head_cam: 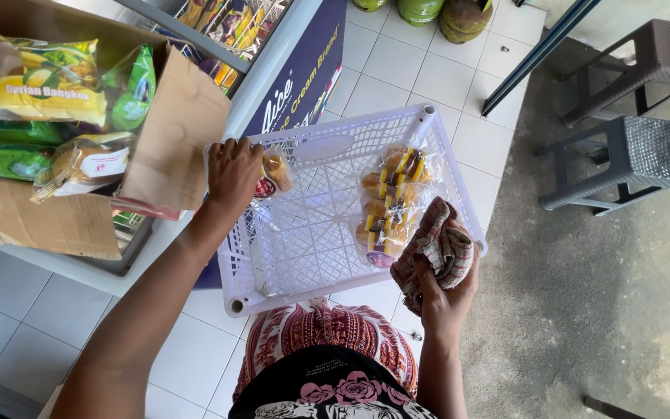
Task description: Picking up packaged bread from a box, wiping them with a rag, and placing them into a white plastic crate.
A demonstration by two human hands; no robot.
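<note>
Two hands busy over a white plastic lattice crate (296, 233). Left hand (234, 172) closed round a clear plastic bag of yellow buns (274, 174), held at crate's left rim. Right hand (443, 299) clutches a bunched red-and-cream checked cloth (437, 247) at crate's right edge. Second clear bag of round buns (389, 202) lies inside crate. Brown cardboard box of snack packets (180, 132) sits to the left.
</note>
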